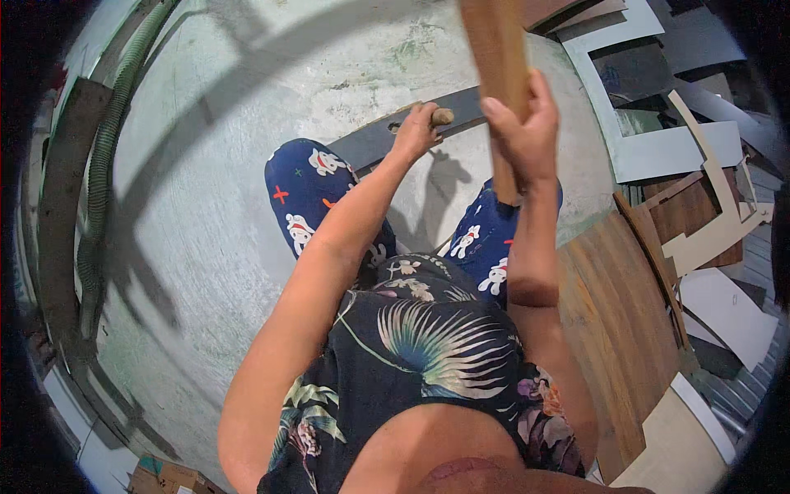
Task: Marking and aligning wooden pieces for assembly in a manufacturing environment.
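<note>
My right hand (pixel 531 132) grips a long brown wooden board (pixel 499 58) held up above my knee, its top end running out at the upper edge. My left hand (pixel 418 132) is closed round a short, rounded wooden piece (pixel 443 117) whose blunt end sticks out to the right. Whether it is a tool's handle cannot be told. Under the left hand a dark grey strip of board (pixel 366 142) lies across the floor in front of my knees, with a dark hole or mark near the fingers. The two hands are apart.
Wood-grain panels (pixel 613 329) and white and brown board offcuts (pixel 675 152) are piled on the right. A ribbed green hose (pixel 107 165) runs along the left beside a dark beam (pixel 62 214). A cardboard box (pixel 173 477) stands at the lower left. The floor (pixel 197 206) is pale concrete.
</note>
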Available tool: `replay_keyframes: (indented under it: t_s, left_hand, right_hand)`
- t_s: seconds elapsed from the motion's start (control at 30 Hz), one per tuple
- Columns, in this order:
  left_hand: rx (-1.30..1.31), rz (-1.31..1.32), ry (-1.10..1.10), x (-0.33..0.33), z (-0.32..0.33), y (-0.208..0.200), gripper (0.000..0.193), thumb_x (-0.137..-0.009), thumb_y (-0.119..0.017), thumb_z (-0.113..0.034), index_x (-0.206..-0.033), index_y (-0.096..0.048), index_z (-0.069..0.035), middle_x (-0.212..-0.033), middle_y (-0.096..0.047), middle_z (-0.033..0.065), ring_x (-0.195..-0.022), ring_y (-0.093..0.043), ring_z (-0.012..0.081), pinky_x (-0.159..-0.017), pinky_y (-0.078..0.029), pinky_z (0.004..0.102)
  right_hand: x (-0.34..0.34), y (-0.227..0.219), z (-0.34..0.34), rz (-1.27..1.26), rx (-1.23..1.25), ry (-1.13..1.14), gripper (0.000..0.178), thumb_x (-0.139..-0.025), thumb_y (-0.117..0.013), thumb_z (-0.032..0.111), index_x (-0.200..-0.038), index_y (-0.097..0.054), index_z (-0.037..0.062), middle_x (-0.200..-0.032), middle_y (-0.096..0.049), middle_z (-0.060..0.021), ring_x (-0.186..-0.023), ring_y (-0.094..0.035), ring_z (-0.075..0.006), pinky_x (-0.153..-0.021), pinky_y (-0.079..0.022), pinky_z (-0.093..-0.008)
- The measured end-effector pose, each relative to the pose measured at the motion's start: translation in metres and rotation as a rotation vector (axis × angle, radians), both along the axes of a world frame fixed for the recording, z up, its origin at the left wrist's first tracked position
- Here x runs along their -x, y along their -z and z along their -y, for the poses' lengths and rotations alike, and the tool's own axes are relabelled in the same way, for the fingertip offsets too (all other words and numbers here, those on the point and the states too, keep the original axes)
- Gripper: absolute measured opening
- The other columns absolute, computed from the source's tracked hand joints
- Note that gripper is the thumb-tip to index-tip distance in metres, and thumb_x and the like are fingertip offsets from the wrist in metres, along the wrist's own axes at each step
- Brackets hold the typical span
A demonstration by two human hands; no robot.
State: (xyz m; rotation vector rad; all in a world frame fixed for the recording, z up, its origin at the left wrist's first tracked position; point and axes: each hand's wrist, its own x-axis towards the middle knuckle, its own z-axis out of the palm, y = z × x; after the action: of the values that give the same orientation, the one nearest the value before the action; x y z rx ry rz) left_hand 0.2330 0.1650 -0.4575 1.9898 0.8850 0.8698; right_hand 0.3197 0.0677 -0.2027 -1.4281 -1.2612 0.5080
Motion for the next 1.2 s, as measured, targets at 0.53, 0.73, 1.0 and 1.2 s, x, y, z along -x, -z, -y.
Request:
replay_keyframes:
  t_s: [0.53, 0.73, 1.0, 1.2]
  left_hand:
    - [0.127, -0.018, 0.052, -0.011, 0.038, -0.023, 0.043, -0.079, -0.065, -0.003, -0.12, -0.054, -0.012, -0.114, -0.057, 0.0171, -0.107, -0.058, 0.0401, -0.087, -0.049, 0.0463]
    - [0.065, -0.046, -0.045, 0.0, 0.036, -0.023, 0.04, -0.083, -0.068, -0.013, -0.12, -0.053, -0.013, -0.115, -0.057, 0.0157, -0.103, -0.06, 0.039, -0.085, -0.051, 0.0452]
    - [0.107, -0.147, -0.13, 0.025, 0.011, -0.012, 0.048, -0.078, -0.07, -0.007, -0.122, -0.052, -0.013, -0.115, -0.057, 0.0166, -0.103, -0.061, 0.0395, -0.083, -0.051, 0.0464]
    - [0.075, -0.101, -0.15, 0.014, 0.005, -0.024, 0.046, -0.076, -0.071, -0.008, -0.117, -0.051, -0.013, -0.107, -0.056, 0.0165, -0.1, -0.06, 0.0399, -0.08, -0.052, 0.0488]
  right_hand:
    - [-0.031, -0.078, 0.043, -0.528, -0.227, -0.028, 0.058, -0.092, -0.052, 0.035, -0.126, -0.046, -0.0114, -0.112, -0.059, -0.0255, -0.091, -0.063, -0.0258, -0.076, -0.054, -0.0352]
    - [-0.034, -0.035, -0.005, -0.769, -0.089, -0.239, 0.054, -0.095, -0.05, 0.035, -0.124, -0.048, -0.011, -0.112, -0.059, -0.0244, -0.091, -0.062, -0.0262, -0.074, -0.055, -0.0364]
    - [-0.017, 0.007, -0.057, -0.889, 0.083, -0.368, 0.045, -0.096, -0.049, 0.033, -0.119, -0.053, -0.0061, -0.104, -0.063, -0.0188, -0.087, -0.064, -0.0205, -0.069, -0.058, -0.0312]
    - [-0.003, 0.025, -0.044, -0.837, 0.203, -0.243, 0.043, -0.094, -0.053, 0.029, -0.121, -0.049, -0.0035, -0.101, -0.064, -0.0171, -0.081, -0.066, -0.0177, -0.069, -0.058, -0.0289]
